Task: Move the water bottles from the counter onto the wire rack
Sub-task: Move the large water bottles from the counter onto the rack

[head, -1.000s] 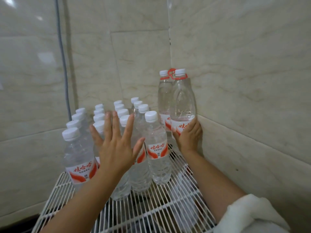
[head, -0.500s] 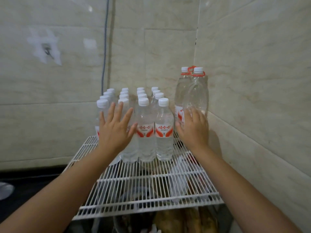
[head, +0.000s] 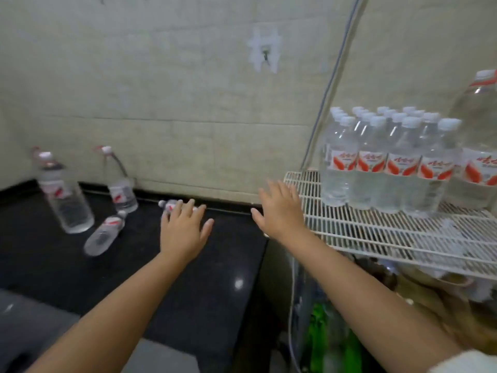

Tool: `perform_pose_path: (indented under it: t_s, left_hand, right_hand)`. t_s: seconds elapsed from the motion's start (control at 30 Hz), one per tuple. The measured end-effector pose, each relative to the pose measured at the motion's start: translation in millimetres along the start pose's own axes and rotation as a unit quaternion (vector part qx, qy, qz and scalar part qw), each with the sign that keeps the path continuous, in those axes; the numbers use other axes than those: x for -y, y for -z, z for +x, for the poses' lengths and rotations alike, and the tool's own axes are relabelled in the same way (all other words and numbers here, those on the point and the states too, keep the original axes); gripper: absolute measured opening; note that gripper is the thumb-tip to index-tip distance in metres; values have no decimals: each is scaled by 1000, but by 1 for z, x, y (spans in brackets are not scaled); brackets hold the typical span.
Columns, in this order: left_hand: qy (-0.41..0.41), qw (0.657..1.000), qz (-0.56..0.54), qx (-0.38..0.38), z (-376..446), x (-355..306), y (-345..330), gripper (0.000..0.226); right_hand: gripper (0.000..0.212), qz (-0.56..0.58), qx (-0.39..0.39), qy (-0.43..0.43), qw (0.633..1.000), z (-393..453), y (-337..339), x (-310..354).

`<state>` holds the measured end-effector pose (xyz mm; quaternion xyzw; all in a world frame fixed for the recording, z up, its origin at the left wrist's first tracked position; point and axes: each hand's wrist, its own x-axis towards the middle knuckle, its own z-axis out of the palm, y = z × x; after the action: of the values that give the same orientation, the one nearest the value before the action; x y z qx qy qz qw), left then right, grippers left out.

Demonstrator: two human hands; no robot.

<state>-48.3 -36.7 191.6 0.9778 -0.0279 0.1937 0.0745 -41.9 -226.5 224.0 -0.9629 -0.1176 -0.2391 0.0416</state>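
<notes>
I am watching both hands hanging spread and empty over the black bench, fingers apart, gripping nothing. The left hand is hovering nearest a small bottle lying on its side against the wall edge of the bench; its fingertips are at that bottle, though I cannot tell whether they are touching it. The right hand is floating between that bottle and the corner of the wire rack.

Left of the lying bottle, a second small bottle is tipped over and pointing toward me. Beyond it a tall bottle and a slimmer one are standing near the wall, both blurred.

I am judging these full: clear water, thin plastic walls, so moderately heavy, slightly squashy and smooth. The fallen ones are likely to roll, so I am favouring a wrap around the labelled waist, where the ribs and paper give grip. The tall ones probably want a hold low on the body.

Farthest off, the rack is already carrying a packed block of small bottles.
</notes>
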Motion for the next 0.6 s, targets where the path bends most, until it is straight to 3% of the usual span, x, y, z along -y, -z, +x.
perform_pose_path:
  t_s: [0.27, 0.6]
  left_hand:
    - [122, 983, 84, 105, -88, 198, 10, 53]
    - [221, 966, 55, 121, -97, 347, -4, 53]
  right_hand:
    - [48, 61, 148, 62, 985, 3, -82, 200]
    - [48, 80, 201, 128, 968, 59, -169, 350]
